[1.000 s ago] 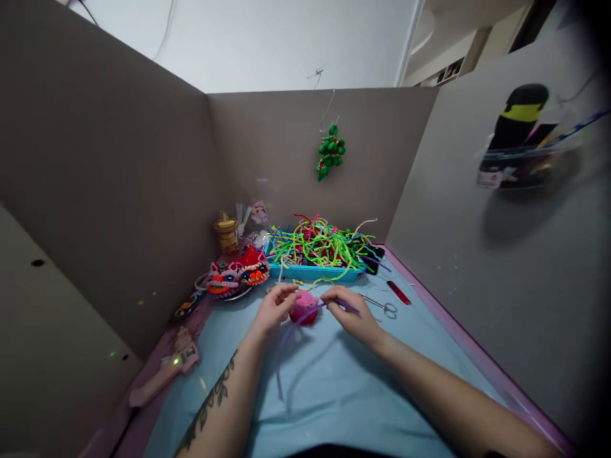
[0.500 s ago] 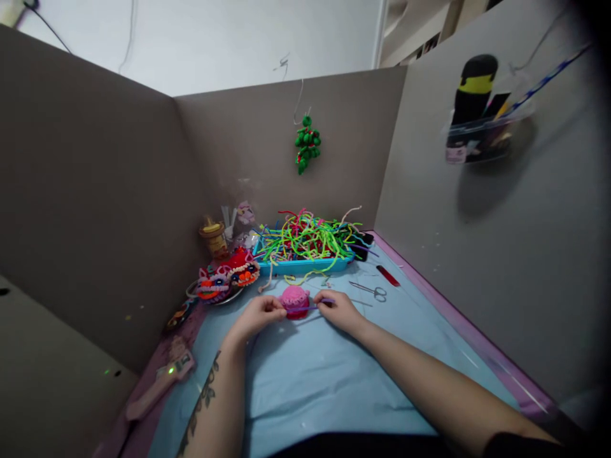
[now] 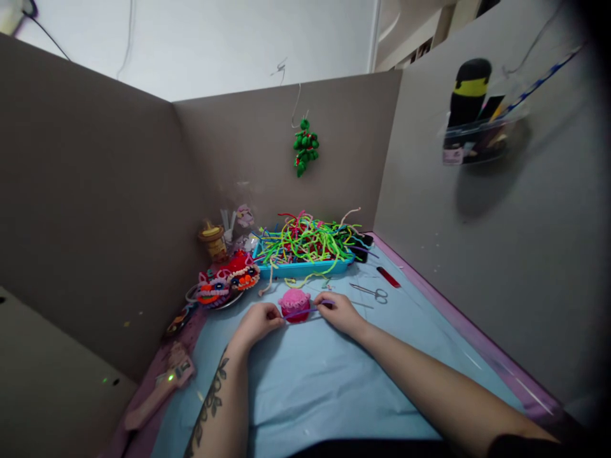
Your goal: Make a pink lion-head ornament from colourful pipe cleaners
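Note:
A purple pipe cleaner [image 3: 300,313] stretches between my two hands, slanting up to the right. My left hand [image 3: 261,322] pinches its left end, and my right hand [image 3: 333,308] pinches it near the other end. Just behind the strand sits a small pink and red fuzzy piece [image 3: 294,300], pink on top and red below, on the blue table cover [image 3: 305,388]. Whether the strand touches that piece I cannot tell. A thin straight rod [image 3: 363,305] lies to the right of my right hand.
Behind my hands stands a blue tray [image 3: 305,270] heaped with coloured pipe cleaners. Scissors [image 3: 375,292] and a red-and-black strip [image 3: 388,277] lie right. Finished fuzzy faces [image 3: 214,290] are at left, near a pink glue gun [image 3: 160,388]. Grey panels enclose the table.
My left hand has lowered slightly, so the purple pipe cleaner now tilts more. My right hand keeps its grip and has hardly moved.

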`<state>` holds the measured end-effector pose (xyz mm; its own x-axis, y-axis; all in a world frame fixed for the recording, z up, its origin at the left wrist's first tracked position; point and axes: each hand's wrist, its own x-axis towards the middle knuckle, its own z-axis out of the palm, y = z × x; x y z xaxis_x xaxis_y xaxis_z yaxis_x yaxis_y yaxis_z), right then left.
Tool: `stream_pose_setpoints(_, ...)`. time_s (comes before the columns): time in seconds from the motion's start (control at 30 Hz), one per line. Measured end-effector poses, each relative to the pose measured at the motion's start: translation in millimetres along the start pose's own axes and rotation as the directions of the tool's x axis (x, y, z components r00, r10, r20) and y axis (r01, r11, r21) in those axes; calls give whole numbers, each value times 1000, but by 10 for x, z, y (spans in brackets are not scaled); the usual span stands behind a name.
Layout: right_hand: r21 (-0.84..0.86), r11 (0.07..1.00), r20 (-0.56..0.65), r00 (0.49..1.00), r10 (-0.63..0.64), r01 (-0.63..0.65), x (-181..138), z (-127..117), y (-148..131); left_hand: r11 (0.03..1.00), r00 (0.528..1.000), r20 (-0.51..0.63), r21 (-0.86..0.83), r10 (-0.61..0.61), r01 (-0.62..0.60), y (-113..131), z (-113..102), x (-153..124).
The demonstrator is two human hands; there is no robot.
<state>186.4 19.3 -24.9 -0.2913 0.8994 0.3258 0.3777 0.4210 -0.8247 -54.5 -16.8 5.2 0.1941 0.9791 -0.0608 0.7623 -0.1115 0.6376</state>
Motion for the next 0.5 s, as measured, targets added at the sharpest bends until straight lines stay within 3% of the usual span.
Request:
stream_pose_setpoints(0.17,144,990,158,987,-13,-10,-37,-20,-77,982,982,107,-125,153,-139,203,-49,-116)
stream_pose_setpoints(0.33,214,971,303,938,-170,106,-145,30,-209,922,904,259,-282,339,-265,407,58,-183)
stream_pose_setpoints(0.4,178,975,294,938,-182,134,-175,44,-252,925,912,227,-253,343,-285,432,133,-174)
stream_pose_setpoints(0.5,180,974,193,966,-169,135,-180,19,-296,947,950,82,-143,301,-287,434,189,-158)
